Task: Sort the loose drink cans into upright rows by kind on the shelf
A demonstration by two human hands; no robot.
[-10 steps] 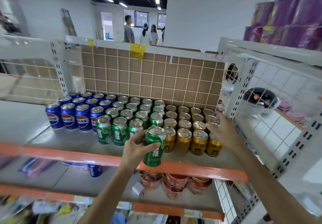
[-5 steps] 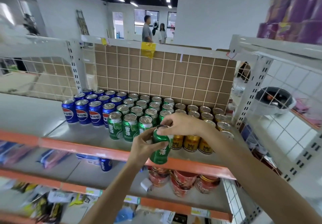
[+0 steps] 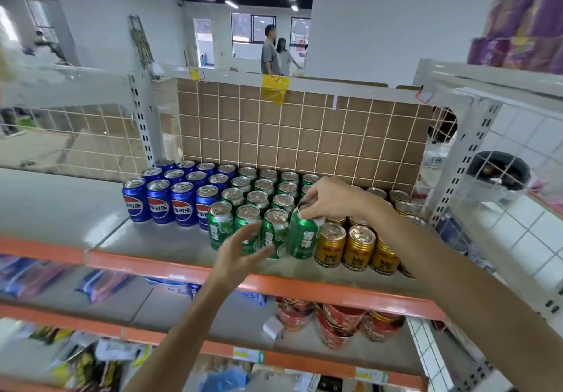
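Upright cans stand in rows on the grey shelf [image 3: 76, 208]: blue cans [image 3: 158, 202] at the left, green cans [image 3: 248, 199] in the middle, gold cans [image 3: 358, 247] at the right. My right hand [image 3: 330, 199] pinches the top rim of a green can [image 3: 301, 239] that leans slightly at the front of the green rows, beside the gold cans. My left hand [image 3: 240, 247] hovers with fingers spread just in front of the front green cans and holds nothing.
A brown tiled panel behind a wire grid [image 3: 304, 135] backs the shelf. White slotted uprights [image 3: 457, 163] flank it. The orange shelf lip [image 3: 182, 266] runs along the front. Red packs [image 3: 335, 321] and a blue can lie on the lower shelf. Two people [image 3: 275, 51] stand far behind.
My right hand took the green can by its top and carried it onto the shelf beside the gold cans. My left hand let go of it and drew back, fingers spread.
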